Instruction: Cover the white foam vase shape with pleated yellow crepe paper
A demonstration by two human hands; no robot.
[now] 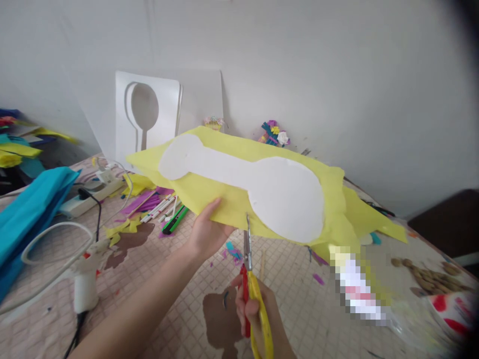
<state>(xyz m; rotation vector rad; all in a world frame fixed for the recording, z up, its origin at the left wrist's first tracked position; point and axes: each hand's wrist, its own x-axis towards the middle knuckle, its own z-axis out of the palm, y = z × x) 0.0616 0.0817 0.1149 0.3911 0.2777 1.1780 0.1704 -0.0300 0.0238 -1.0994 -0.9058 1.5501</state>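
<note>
My left hand point(209, 233) grips the lower edge of a yellow sheet point(228, 202), thumb on top and fingers underneath. On that sheet lies a white cutout point(288, 197) with a rounded lobe at each end and a straight bar between, the right lobe larger. My right hand point(274, 309) is closed around scissors point(248, 254) with red and yellow handles. Their blades point up and overlap the sheet's lower edge, just left of the larger lobe. Whether both blades lie on the same side of the sheet I cannot tell.
A hot glue gun point(85, 284) with its cord stands at left, beside folded blue material point(37, 214) and a power strip point(90, 197). A green box cutter point(175, 219) lies behind my left hand. White boards point(168, 114) lean on the wall. A plastic bottle point(426, 319) lies at right.
</note>
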